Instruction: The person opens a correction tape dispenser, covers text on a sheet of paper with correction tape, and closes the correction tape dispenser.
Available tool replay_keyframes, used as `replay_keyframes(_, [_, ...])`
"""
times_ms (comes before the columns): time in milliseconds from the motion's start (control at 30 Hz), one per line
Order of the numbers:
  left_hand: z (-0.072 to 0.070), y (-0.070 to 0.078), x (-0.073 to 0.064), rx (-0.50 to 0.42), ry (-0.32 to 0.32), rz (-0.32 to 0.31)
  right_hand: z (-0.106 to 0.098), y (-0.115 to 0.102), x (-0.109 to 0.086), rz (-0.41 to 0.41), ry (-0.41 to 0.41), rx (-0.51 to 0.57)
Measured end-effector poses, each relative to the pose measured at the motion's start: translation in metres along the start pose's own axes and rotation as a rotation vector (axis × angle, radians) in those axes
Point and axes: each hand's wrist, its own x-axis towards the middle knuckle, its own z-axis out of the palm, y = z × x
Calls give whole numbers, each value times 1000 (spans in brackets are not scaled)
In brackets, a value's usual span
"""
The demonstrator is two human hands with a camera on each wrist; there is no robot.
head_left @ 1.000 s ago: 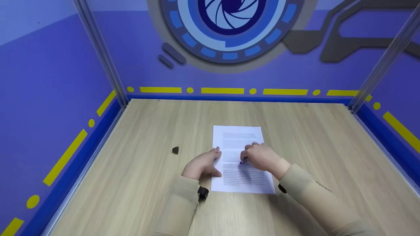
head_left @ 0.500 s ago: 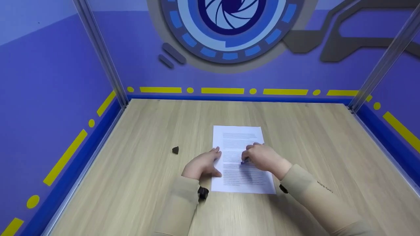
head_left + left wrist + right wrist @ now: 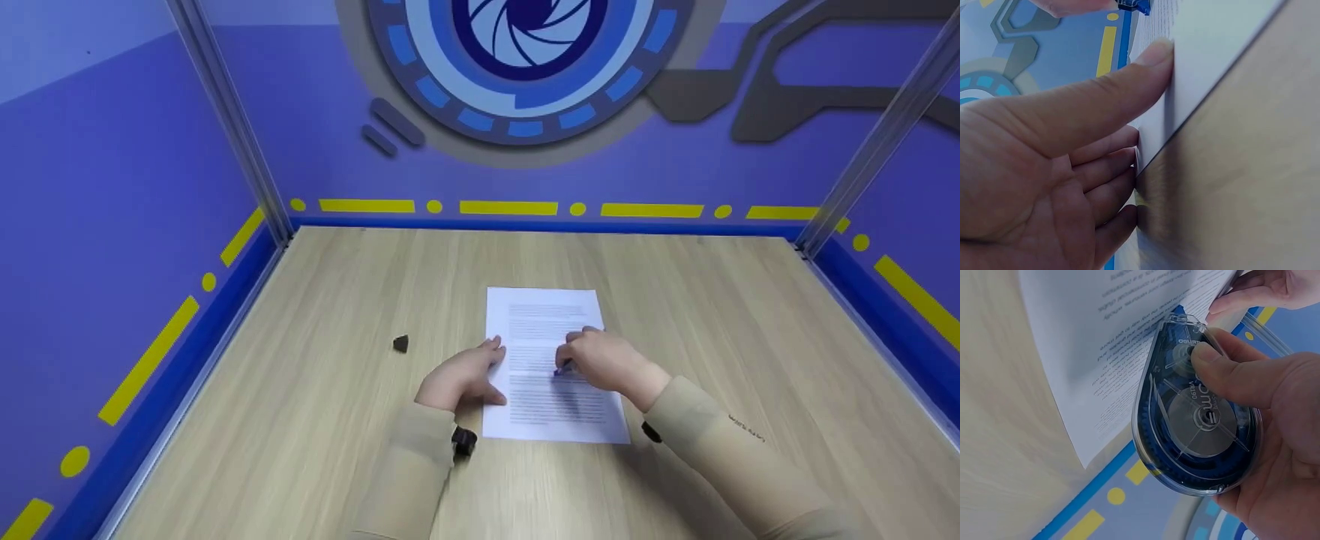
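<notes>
A printed sheet of paper (image 3: 540, 300) lies flat on the wooden table. My left hand (image 3: 466, 373) rests on its left edge, thumb and fingers spread and touching the sheet and tabletop. In the right wrist view, my right hand (image 3: 1275, 382) grips a clear and dark blue correction tape dispenser (image 3: 1199, 419), thumb on its side. The dispenser's tip meets the printed lines near the middle of the page. From the head camera most of the dispenser is hidden behind my right hand (image 3: 604, 360); only a small blue end shows.
A small dark wedge-shaped piece (image 3: 401, 343) lies on the table left of the paper. Blue-purple panels (image 3: 112, 225) with yellow marks stand around the table, joined by metal corner posts (image 3: 240, 127). Dark bands (image 3: 463, 442) sit at the wrists.
My right hand has slid slightly to the right across the page with the correction tape dispenser. The left hand and the paper have stayed in place.
</notes>
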Motion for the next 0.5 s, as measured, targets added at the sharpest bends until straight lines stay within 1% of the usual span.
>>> replay_keyframes(300, [0,0,0,-15,-1,-13,-1,1,-1,31,-34,-8])
replay_keyframes(500, [1,-1,1,-10,0,-5,-1,2,-2,48,-43,3])
